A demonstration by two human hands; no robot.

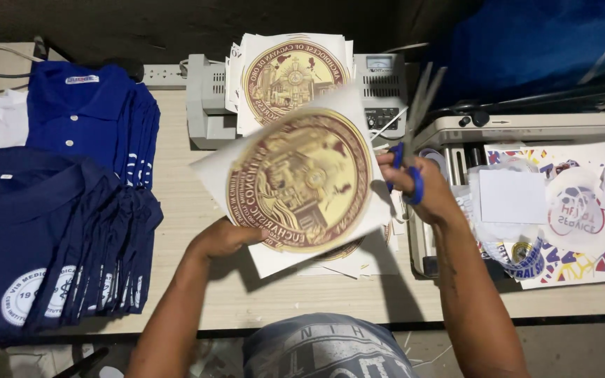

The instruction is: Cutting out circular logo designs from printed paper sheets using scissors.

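The printed sheet [295,178] with the round gold-and-maroon emblem is up in front of me, above the wooden table [197,210]. It looks uncut as yet: white margin shows all around the circle. My left hand [222,238] grips its lower edge. My right hand [418,178] is clenched through the blue handles of the scissors [414,133], blades parted at the sheet's right edge. More sheets wait on the laminator [208,105]; folded blue shirts [50,238] lie left.

A small white collar label [82,79] sat on the blue polo shirt [85,112], left of the grey machine [208,105]
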